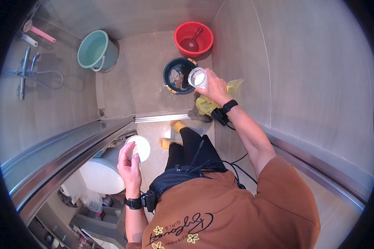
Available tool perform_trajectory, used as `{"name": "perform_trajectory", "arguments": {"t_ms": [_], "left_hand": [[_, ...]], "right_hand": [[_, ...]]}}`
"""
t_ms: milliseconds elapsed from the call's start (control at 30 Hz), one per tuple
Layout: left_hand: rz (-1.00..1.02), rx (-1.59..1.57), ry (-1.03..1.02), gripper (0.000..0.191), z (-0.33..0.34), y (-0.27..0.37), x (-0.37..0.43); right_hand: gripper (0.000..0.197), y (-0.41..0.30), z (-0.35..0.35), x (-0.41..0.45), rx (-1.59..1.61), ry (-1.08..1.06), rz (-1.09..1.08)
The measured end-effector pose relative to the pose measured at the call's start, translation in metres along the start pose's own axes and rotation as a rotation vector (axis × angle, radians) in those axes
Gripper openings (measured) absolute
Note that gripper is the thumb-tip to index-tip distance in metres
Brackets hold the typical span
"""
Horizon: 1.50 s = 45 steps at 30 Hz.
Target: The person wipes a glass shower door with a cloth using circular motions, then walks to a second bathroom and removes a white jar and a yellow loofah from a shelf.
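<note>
My right hand [216,86] grips a clear plastic cup [197,77] with something white inside, held out over the right edge of a dark basin [166,81]. Pale and brown wet cloths [176,77] and something black lie in that basin on the shower floor. Down at the left, my left hand [131,166] holds a round white lid [142,148] between thumb and fingers, level with the toilet. A yellow plastic bag [205,105] hangs or lies just below my right hand, beside a dark crumpled cloth [199,115].
Behind the basin stands a red bucket [178,40] with a dipper inside. A green bucket [110,56] of water is at the far left. A metal door track [162,118] crosses the floor before my yellow slippers [165,143]. The toilet [101,177] is at left, with cables [241,168] by my right side.
</note>
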State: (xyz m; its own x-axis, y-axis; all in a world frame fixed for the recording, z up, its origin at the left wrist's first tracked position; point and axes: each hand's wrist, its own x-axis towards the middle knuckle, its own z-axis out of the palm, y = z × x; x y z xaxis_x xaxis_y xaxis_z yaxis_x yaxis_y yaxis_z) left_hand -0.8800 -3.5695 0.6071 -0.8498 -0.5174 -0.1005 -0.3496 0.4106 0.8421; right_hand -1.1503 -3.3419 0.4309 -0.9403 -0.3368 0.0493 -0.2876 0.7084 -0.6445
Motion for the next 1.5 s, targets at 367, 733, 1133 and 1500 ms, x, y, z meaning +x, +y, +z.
{"name": "perform_trajectory", "arguments": {"t_ms": [367, 733, 1133, 1500], "left_hand": [[-0.024, -0.058, 0.011, 0.037, 0.001, 0.006, -0.005], [-0.013, -0.036, 0.002, 0.036, 0.002, 0.005, -0.015], [0.032, -0.009, 0.041, 0.038, 0.009, 0.002, -0.016], [0.013, -0.019, 0.046, 0.04, 0.011, 0.005, -0.018]], "right_hand": [[0.07, 0.02, 0.008, 0.027, -0.061, -0.011, 0.038], [0.063, 0.03, 0.017, 0.045, -0.103, -0.039, 0.082], [0.066, 0.008, -0.017, 0.046, 0.004, 0.041, -0.001], [0.064, 0.019, -0.009, 0.057, -0.052, 0.016, 0.085]]}}
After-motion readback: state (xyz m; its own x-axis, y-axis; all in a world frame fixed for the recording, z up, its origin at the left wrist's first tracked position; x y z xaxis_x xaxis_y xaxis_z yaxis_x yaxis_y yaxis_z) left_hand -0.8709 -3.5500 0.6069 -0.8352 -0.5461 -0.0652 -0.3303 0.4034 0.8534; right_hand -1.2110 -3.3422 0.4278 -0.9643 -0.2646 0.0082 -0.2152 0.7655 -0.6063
